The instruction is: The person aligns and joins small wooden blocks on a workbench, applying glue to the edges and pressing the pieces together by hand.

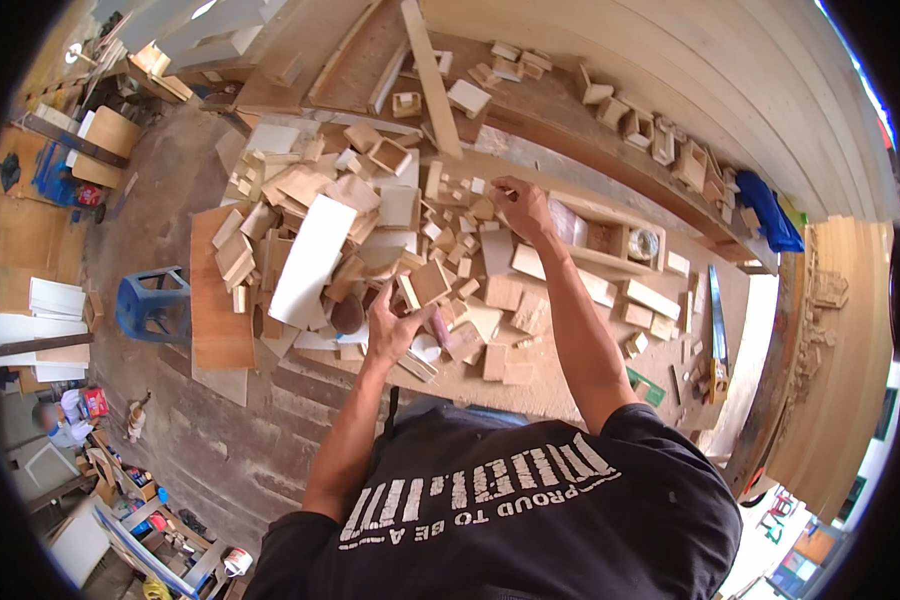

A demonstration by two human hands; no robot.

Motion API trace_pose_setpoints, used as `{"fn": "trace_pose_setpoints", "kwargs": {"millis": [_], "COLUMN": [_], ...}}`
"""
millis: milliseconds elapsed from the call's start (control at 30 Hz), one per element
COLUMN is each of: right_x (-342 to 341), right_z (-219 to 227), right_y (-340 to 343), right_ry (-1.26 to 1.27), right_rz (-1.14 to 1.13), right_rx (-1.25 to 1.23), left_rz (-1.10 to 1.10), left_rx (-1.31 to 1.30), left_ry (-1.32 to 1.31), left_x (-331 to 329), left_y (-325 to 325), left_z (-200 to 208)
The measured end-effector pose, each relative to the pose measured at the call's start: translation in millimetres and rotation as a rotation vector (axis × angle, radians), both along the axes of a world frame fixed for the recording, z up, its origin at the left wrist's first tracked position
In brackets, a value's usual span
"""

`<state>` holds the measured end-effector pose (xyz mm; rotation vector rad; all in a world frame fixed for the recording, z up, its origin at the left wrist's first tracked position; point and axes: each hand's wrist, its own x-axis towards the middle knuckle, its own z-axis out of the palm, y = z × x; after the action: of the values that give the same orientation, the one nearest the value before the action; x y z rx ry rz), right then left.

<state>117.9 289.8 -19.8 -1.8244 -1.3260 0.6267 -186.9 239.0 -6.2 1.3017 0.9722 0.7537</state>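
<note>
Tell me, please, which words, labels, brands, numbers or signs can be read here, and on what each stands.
Black shirt: white lettering, a large row and a smaller, readable line; I leave the wording uncopied.
White bucket, lower left: red marking, too small to read.
Red pack, far left: any print is too small to read.

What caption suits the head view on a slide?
Left hand holding a pale boxy wooden piece amid scattered pale wooden blocks.

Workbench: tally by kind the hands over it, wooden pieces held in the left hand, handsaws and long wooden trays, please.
Hands: 2 (left hand, right hand)
Held box-shaped wooden piece: 1
Handsaw: 1
Long wooden tray: 1
Total: 5
</note>
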Motion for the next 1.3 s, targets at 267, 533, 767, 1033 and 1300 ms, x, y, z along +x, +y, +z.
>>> {"fn": "trace_pose_setpoints", "kwargs": {"millis": [267, 533, 767, 1033, 1300], "right_x": [7.7, 83.0, 76.5, 91.0, 83.9], "right_z": [27.3, -56.7, -66.1, -82.7, -72.9], "right_y": [-213.3, -410.9, -417.2, -373.4, -380.4], "right_ry": [0.513, 0.086, -0.045, -0.192, -0.011], "right_rz": [-0.038, -0.704, -0.504, -0.305, -0.115], "right_rx": [-0.121, -0.259, -0.228, -0.129, -0.154], "left_rz": [-0.177, -0.304, -0.292, -0.348, -0.293], "left_rx": [-0.443, -0.126, 0.275, 0.469, 0.54], "left_ry": [-0.149, 0.15, 0.356, 0.562, 0.483], "left_x": [44.1, 111.8, 150.4, 178.6, 172.3], "left_y": [-49.1, -134.4, -198.8, -228.6, -230.6], "left_z": [8.1, -12.9, -82.0, -72.2, -84.2]}}
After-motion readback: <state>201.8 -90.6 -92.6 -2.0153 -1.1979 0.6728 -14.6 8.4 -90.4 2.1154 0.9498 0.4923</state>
